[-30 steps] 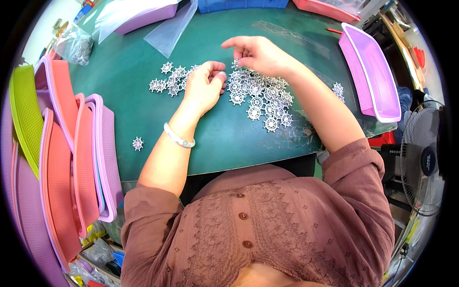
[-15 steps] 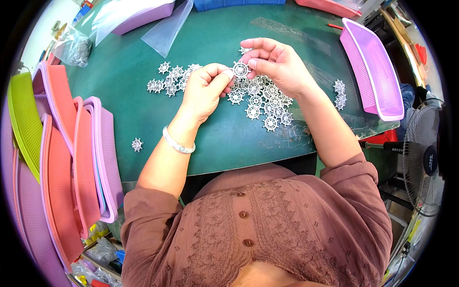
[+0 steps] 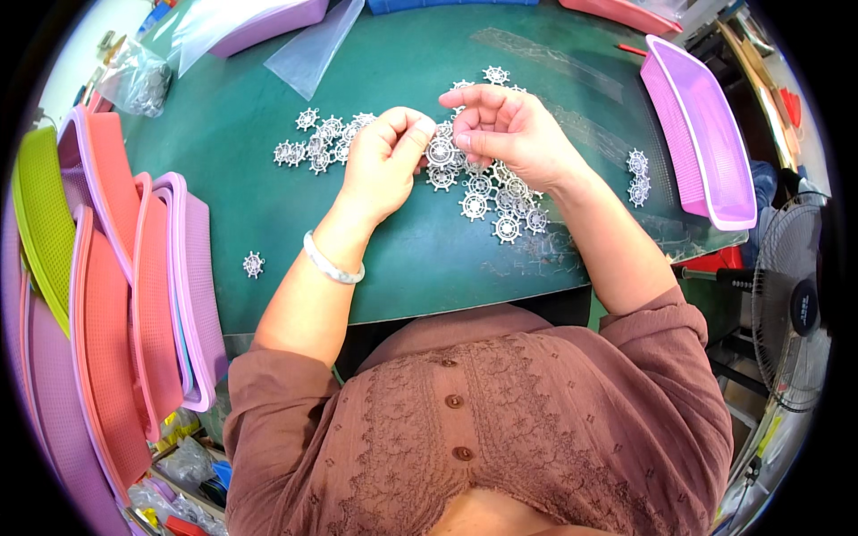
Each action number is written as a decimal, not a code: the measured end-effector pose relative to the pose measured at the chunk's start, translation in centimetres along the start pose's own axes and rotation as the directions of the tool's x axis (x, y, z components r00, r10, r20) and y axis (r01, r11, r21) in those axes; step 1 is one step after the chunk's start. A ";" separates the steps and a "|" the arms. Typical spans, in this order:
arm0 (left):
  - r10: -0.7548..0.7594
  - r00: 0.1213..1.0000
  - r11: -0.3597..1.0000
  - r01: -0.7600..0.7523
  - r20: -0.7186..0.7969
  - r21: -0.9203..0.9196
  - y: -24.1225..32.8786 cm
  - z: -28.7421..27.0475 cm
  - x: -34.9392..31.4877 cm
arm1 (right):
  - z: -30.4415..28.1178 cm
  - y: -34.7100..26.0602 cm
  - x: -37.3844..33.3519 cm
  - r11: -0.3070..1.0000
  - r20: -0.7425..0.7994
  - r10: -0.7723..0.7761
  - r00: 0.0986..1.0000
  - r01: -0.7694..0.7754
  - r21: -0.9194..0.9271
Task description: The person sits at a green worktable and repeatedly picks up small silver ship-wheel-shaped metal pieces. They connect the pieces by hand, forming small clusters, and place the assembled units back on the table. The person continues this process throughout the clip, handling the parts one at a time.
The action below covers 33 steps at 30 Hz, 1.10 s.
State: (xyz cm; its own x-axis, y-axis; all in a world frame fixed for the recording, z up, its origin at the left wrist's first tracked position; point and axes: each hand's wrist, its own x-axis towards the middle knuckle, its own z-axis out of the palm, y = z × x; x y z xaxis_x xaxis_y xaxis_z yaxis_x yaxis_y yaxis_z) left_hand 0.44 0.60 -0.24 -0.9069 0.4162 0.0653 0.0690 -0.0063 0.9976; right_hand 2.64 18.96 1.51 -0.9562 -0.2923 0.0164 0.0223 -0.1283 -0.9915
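Note:
A small silver ship's wheel charm (image 3: pixel 441 152) is held up between my two hands over the green table. My left hand (image 3: pixel 386 159), a pale bangle on its wrist, pinches the charm's edge between thumb and forefinger. At the opposite edge is my right hand (image 3: pixel 518 134), its thumb against the charm and its forefinger raised apart; the lower fingers curl partly out of sight. Beneath and around my hands lies a loose pile of similar charms (image 3: pixel 507 205). Another group (image 3: pixel 319 147) lies left of my left hand.
Two more charms (image 3: pixel 637 177) lie at the right, beside a purple basket (image 3: pixel 702 134). One single charm (image 3: pixel 254 264) is at the left, near stacked plastic baskets (image 3: pixel 112 339). Clear plastic bags (image 3: pixel 313 54) lie at the back. A fan (image 3: pixel 791 304) stands to the right.
The held charm has come slightly nearer to me and left. My right hand has shifted down a little, uncovering charms behind it. The view has moved slightly.

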 end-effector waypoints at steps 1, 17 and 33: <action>-0.026 0.999 0.997 0.025 -0.019 -0.074 0.1 0.0 0.0 | 0.1 0.0 0.0 1.000 -0.009 0.011 1.000 -0.011 0.012; 0.131 0.980 0.908 -0.179 0.149 0.380 0.1 -2.1 0.6 | 0.9 0.7 -0.1 0.983 -0.017 0.013 1.000 -0.016 -0.183; -0.319 0.763 0.828 -0.064 0.562 0.557 2.1 -2.9 -0.2 | 1.1 0.3 -0.2 0.954 -0.021 0.009 1.000 -0.015 -0.299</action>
State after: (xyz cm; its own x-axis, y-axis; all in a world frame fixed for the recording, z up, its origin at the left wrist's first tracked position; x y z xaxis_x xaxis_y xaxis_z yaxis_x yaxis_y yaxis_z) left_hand -0.45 -2.08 1.91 -0.4805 0.8306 -0.2813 0.3461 0.4744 0.8095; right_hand 3.17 17.97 1.36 -0.9619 -0.2734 0.0050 -0.0522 0.1655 -0.9848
